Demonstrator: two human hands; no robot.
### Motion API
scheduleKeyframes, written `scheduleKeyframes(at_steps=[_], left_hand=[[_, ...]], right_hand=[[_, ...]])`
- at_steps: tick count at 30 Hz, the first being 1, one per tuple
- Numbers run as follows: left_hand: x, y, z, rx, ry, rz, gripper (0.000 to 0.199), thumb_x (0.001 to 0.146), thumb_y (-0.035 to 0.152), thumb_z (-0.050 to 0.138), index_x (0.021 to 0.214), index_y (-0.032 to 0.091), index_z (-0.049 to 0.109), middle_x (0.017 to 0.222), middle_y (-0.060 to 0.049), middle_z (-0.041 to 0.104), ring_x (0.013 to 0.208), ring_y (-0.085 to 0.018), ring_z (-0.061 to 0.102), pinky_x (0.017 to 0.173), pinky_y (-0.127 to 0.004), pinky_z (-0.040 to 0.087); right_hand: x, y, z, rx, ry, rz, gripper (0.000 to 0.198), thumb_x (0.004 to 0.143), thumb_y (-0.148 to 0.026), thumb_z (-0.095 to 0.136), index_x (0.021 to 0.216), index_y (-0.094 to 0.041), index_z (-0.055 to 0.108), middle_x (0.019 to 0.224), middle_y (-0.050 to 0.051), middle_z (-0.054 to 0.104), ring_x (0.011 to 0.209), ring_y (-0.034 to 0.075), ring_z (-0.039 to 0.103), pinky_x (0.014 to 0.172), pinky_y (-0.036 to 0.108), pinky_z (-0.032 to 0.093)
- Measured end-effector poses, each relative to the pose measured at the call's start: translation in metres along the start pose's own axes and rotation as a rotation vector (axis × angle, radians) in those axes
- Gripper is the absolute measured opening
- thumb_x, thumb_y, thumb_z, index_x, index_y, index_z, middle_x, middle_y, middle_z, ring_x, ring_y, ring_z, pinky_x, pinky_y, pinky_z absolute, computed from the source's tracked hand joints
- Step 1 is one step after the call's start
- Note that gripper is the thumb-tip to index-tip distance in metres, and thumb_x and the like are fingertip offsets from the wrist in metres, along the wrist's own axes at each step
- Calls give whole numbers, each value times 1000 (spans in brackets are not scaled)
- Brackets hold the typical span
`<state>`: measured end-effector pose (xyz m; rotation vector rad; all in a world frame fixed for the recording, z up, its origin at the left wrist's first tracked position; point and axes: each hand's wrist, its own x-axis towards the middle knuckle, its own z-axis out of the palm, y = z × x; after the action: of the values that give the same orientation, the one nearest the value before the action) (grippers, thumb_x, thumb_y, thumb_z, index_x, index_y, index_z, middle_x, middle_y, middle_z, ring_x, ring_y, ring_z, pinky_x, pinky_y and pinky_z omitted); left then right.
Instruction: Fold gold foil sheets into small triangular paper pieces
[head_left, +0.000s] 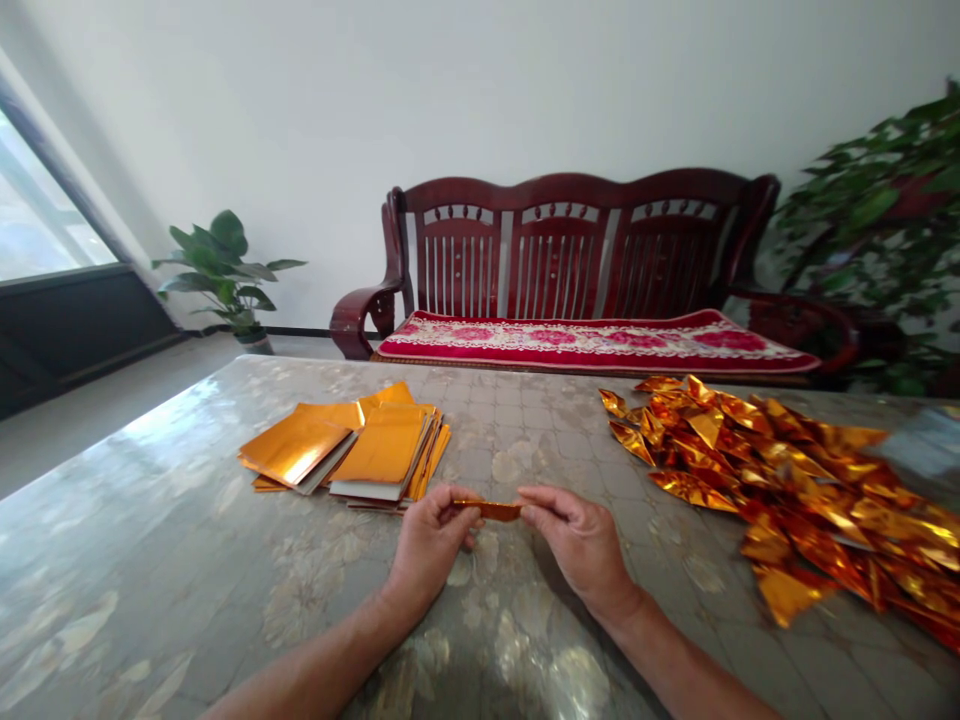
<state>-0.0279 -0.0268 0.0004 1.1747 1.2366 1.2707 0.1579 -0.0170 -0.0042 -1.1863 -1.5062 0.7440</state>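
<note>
Between my two hands, a narrow folded piece of gold foil paper (pixel 491 510) is held level just above the table. My left hand (pixel 435 530) pinches its left end between thumb and fingers. At the right end, my right hand (pixel 574 535) grips it the same way. Behind my left hand lies a loose stack of flat gold foil sheets (pixel 382 445), some showing pale undersides. To the right spreads a heap of folded gold foil pieces (pixel 795 480), pointed and shiny, apart from my right hand.
The patterned, glossy table (pixel 247 590) fills the foreground. Beyond its far edge stands a dark red wooden bench (pixel 555 250) with a red floral cushion (pixel 600 340). Potted plants (pixel 225 270) stand left and right. A clear plastic item (pixel 926 445) lies at the right edge.
</note>
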Motion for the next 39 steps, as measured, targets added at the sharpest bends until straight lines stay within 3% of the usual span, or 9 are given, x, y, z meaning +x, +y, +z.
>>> scheduleKeyframes(at_steps=[6,9,14,19,25,32,39], left_hand=[[0,-13,-3,83,-54,115,27,80,28,62,104,17,61,73,0,70,64,-14,67,59,-23,54],[0,-15,-7,204,-71,190,16,84,26,59,98,18,63,70,1,69,60,-12,64,61,-22,53],[3,-15,-14,314,-94,250,10,89,26,54,92,20,61,71,3,67,56,-11,61,57,-21,50],[4,-10,-19,563,-133,403,10,92,21,51,98,22,59,82,2,67,73,-13,64,69,-22,47],[2,-1,-20,803,-197,559,12,95,19,45,97,22,56,90,-1,64,87,-16,61,78,-27,45],[8,-10,-21,722,-148,516,11,91,14,52,95,22,59,88,0,64,86,-16,59,78,-26,44],[8,-5,-22,675,-171,563,15,88,7,52,88,21,57,86,0,59,84,-14,57,76,-24,44]], right_hand=[[-1,4,-3,-38,-44,12,20,83,-29,63,97,-24,77,78,0,77,63,17,72,62,24,57],[-1,6,-4,-74,-52,-30,23,86,-30,60,103,-24,75,86,1,77,68,17,73,66,25,57],[0,7,-8,-250,-68,-226,23,92,-29,55,110,-26,69,96,1,76,86,17,72,79,25,54],[-1,10,-9,-337,-93,-284,13,94,-26,53,98,-25,66,87,-1,74,78,15,70,72,22,51],[-2,10,-8,-331,-138,-315,14,95,-24,52,93,-25,66,82,-2,72,74,13,69,70,21,49],[-3,12,-9,-304,-208,-336,27,92,-11,47,98,-27,68,89,-2,72,85,13,68,79,22,49],[-3,12,-9,-323,-214,-294,27,90,-10,48,97,-27,68,88,-2,71,84,14,68,78,23,49]])
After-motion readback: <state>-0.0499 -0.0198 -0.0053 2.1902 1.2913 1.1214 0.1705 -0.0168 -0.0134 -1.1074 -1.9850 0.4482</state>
